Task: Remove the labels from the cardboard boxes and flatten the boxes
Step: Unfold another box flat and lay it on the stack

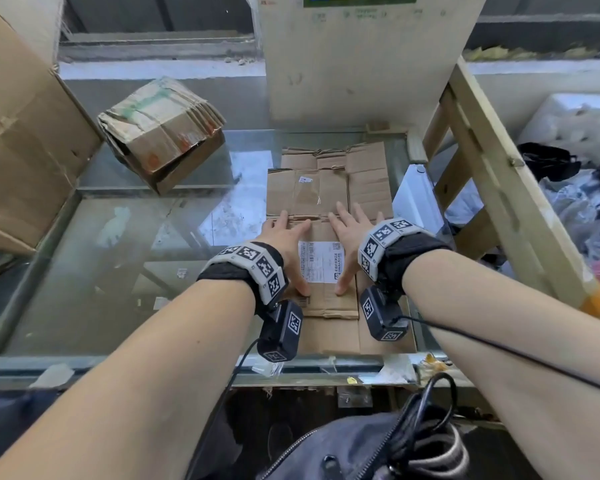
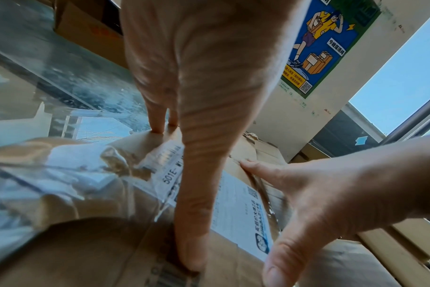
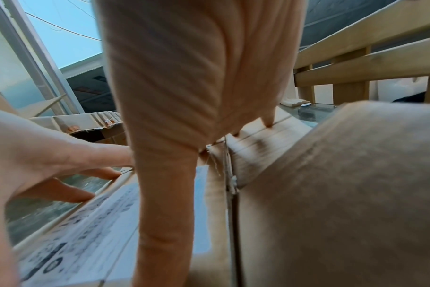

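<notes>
A flattened cardboard box [image 1: 329, 308] lies on the glass table [image 1: 118, 271] with a white shipping label [image 1: 321, 261] stuck on its top face. My left hand [image 1: 284, 233] presses flat on the cardboard just left of the label, fingers straight. On the label's other side my right hand [image 1: 349, 233] lies flat in the same way. The left wrist view shows my left thumb [image 2: 197, 194] lying across the label [image 2: 238, 203]. In the right wrist view my right thumb [image 3: 165, 194] rests on the label's [image 3: 91, 223] edge. More flattened cardboard [image 1: 329, 188] lies just beyond my fingertips.
A crumpled, still-formed cardboard box [image 1: 160, 133] sits on the glass at the back left. A large cardboard sheet [image 1: 21, 133] leans at the far left. A white board [image 1: 354, 57] stands behind, and a wooden frame [image 1: 482, 150] borders the right side.
</notes>
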{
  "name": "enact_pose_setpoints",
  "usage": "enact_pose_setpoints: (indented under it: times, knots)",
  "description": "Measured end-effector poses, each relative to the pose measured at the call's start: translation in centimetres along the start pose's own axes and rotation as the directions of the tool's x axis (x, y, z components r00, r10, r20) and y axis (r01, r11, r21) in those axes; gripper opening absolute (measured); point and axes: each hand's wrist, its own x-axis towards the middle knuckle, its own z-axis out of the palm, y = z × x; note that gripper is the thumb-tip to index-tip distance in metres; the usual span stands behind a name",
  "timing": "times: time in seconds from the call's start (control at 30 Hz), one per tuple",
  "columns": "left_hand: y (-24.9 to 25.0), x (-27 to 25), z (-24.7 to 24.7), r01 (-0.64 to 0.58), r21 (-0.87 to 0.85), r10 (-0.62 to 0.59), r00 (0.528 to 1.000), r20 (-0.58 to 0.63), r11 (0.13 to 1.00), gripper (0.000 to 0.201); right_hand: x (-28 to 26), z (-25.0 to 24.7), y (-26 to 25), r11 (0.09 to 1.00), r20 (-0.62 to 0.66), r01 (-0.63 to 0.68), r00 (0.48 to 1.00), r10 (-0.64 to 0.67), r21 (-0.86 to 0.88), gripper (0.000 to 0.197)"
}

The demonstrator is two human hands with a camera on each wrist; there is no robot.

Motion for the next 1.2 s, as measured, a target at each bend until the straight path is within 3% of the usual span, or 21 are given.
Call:
enact_pose_setpoints:
  times: [0.33,0.47,0.53,0.63,0.7,0.83,1.03,1.2]
  knots:
    - [-0.4,1.0,0.0,0.008,-0.08,-0.005,0.999,0.035,0.997,0.133,1.5,0.5,-0.1,0.999,-0.006,-0.031,0.999,0.032,0.029,0.154]
    - [-0.8,0.9,0.9,-0.018,-0.203,0.005,0.998,-0.067,0.979,0.119,0.2,-0.3,-0.8,0.998,-0.032,-0.062,0.998,0.061,-0.013,0.15]
    - [-1.4,0.9,1.5,-0.077,-0.378,0.006,0.983,-0.186,0.922,0.095,-0.7,-1.3,-1.6,0.997,-0.041,-0.077,0.996,0.076,-0.022,0.142]
    - [-2.5,0.1,1.0,-0.196,-0.665,-0.09,0.924,-0.371,0.721,0.051,-1.0,-3.3,-2.2,0.996,-0.055,-0.085,0.995,0.083,-0.036,0.116]
    - [-3.3,-0.5,0.0,-0.245,-0.764,-0.167,0.894,-0.417,0.598,0.038,-0.1,-4.3,-2.4,0.998,-0.06,-0.058,0.996,0.058,0.016,0.098]
    - [-5.6,-1.5,-1.9,-0.278,-0.76,-0.253,0.829,-0.498,0.587,0.042,-3.8,-6.1,-5.3,0.996,-0.12,-0.034,0.992,0.044,0.085,0.062]
    - [-11.1,-2.2,-3.8,-0.156,-0.75,-0.414,0.753,-0.512,0.643,0.057,-5.1,-7.3,-7.4,0.994,-0.214,-0.002,0.976,0.025,0.107,0.053]
    - [-15.8,-1.9,-4.4,-0.025,-0.836,-0.599,0.686,-0.414,0.549,0.071,-5.4,-8.4,-8.8,0.981,-0.327,0.032,0.944,0.033,0.192,0.043]
